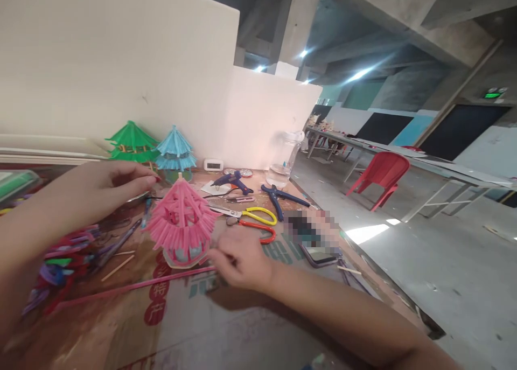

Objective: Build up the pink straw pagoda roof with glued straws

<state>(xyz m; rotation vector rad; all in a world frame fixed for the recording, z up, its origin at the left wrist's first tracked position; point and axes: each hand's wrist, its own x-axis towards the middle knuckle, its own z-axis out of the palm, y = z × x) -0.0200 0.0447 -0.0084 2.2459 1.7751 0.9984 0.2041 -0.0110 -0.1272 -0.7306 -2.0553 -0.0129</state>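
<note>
A pink two-tiered pagoda model (181,216) of fuzzy strips stands upright on a pale base on the cardboard-covered table. My left hand (117,184) is raised behind and left of its roof, thumb and fingers pinched together; a small reddish spot shows at the tips. At the base's right side is my right hand (242,259), fingers curled in and thumb close to a bit of pink. Whatever lies between those fingers is hidden. A long pink pipe cleaner (137,288) lies in front of the model, its right end by my right hand.
Behind stand a green pagoda model (132,142) and a blue one (175,149). Scissors with yellow and red handles (258,216), a glue gun (234,181), blue pliers (278,197), a phone (319,254) and a clear jar (283,160) lie or stand right. Pipe cleaners (60,267) heap left.
</note>
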